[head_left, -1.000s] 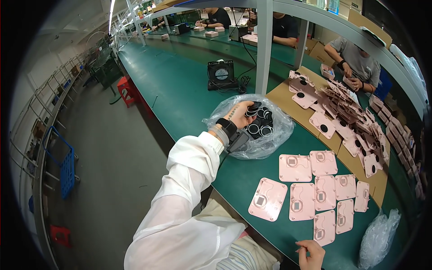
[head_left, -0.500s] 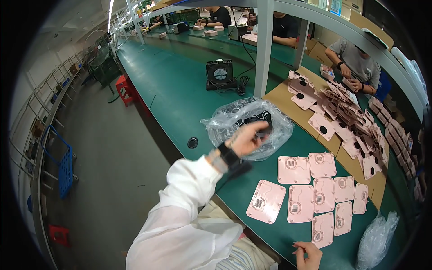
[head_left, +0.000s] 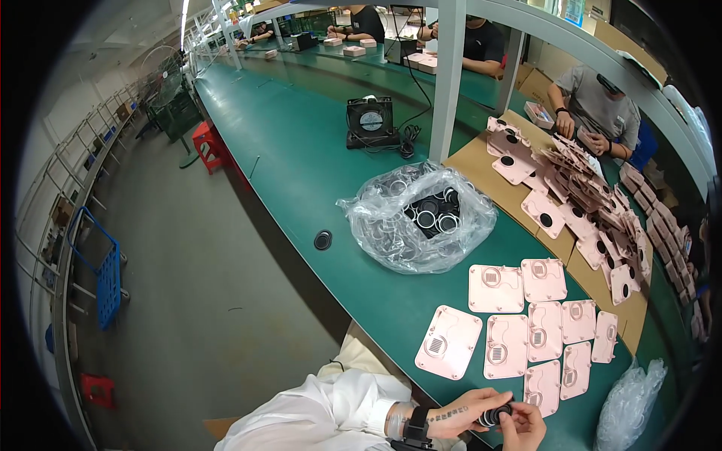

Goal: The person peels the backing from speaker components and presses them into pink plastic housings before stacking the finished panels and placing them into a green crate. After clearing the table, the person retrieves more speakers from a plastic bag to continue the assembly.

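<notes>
Near the table's front edge, my left hand [head_left: 457, 416] and my right hand [head_left: 525, 428] meet, both closed on a small stack of round black discs [head_left: 493, 416] with pale rims. My fingers hide part of the stack. Just beyond them lie several pink plastic cover plates [head_left: 505, 346], each with a raised ring and a slotted grille. An opened clear plastic bag [head_left: 368, 225] farther back holds many more black discs with white rings [head_left: 426, 219]. One loose black disc [head_left: 323, 240] rests by the table's left edge.
A black fan [head_left: 370, 123] with a coiled cable stands beyond the bag. At the right, cardboard [head_left: 556, 244] bears heaped pink plates [head_left: 575, 180] with black discs. A crumpled plastic bag [head_left: 630, 406] lies nearer me. A grey post [head_left: 447, 83] rises from the table; other people work opposite.
My left hand has come back from the opened bag to my right hand near the front edge. The stack of black discs now shows between both hands.
</notes>
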Action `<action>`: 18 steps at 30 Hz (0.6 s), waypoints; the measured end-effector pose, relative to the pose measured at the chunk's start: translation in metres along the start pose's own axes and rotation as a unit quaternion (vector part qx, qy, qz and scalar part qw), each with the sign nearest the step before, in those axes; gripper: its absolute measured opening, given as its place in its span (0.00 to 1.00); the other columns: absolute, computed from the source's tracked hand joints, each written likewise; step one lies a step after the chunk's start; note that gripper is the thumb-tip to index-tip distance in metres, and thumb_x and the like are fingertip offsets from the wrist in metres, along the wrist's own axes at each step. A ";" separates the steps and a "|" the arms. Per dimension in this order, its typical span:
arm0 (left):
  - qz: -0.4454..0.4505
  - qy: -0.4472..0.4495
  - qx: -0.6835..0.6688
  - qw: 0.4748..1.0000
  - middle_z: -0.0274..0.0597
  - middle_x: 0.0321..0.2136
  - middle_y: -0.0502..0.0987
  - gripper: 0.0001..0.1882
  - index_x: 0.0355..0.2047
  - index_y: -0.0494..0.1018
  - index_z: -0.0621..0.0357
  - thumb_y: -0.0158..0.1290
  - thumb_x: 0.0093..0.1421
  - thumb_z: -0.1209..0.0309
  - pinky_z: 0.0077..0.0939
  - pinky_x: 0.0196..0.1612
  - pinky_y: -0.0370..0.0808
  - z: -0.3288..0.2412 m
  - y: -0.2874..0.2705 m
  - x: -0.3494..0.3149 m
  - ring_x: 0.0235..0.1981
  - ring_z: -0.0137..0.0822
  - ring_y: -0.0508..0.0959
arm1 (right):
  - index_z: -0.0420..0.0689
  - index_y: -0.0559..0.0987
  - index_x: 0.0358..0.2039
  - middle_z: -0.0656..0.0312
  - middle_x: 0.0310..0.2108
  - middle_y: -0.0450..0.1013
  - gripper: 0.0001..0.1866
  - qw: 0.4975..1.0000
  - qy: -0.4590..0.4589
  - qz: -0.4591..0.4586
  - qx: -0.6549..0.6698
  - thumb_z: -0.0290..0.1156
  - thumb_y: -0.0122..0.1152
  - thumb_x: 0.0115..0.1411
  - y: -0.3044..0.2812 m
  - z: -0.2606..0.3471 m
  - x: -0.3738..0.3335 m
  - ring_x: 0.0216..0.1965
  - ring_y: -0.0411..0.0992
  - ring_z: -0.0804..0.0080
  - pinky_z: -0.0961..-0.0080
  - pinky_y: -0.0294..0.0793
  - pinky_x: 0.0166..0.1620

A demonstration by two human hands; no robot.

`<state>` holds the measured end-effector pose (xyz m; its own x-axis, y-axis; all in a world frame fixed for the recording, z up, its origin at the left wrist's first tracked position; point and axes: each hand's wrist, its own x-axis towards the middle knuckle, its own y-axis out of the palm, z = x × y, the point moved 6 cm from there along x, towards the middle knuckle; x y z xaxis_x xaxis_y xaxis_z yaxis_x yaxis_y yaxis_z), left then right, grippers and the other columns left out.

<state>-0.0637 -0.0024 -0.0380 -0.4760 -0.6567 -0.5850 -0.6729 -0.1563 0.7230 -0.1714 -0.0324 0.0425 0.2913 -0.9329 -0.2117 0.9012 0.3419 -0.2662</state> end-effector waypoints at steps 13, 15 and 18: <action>0.160 0.009 -0.057 0.985 0.27 0.39 0.70 0.24 0.51 0.68 0.45 0.39 0.65 0.46 0.13 0.35 0.66 -0.009 0.012 0.000 0.36 0.17 0.67 | 0.37 0.78 0.37 0.64 0.31 0.73 0.10 0.991 -0.075 0.008 -0.108 0.18 0.64 0.53 -0.007 0.013 -0.001 0.31 0.69 0.80 0.84 0.69 0.36; 0.177 -0.001 0.018 0.984 0.27 0.41 0.71 0.24 0.53 0.68 0.46 0.37 0.66 0.46 0.12 0.36 0.68 -0.009 0.011 0.004 0.38 0.17 0.68 | 0.38 0.78 0.35 0.63 0.32 0.74 0.09 0.978 -0.146 0.019 -0.146 0.17 0.63 0.52 -0.003 0.025 0.001 0.31 0.70 0.77 0.83 0.70 0.36; 0.166 0.027 0.087 0.982 0.28 0.41 0.70 0.23 0.53 0.68 0.47 0.37 0.67 0.49 0.13 0.35 0.69 -0.027 0.019 -0.009 0.39 0.17 0.69 | 0.38 0.78 0.34 0.61 0.32 0.74 0.08 0.971 -0.178 0.029 -0.156 0.17 0.63 0.52 0.000 0.031 0.002 0.32 0.71 0.75 0.82 0.70 0.36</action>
<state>-0.0571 -0.0191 -0.0086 -0.6580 -0.6891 -0.3037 -0.5745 0.1986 0.7941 -0.1608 -0.0379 0.0716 0.4804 -0.8726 0.0888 0.7552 0.3600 -0.5479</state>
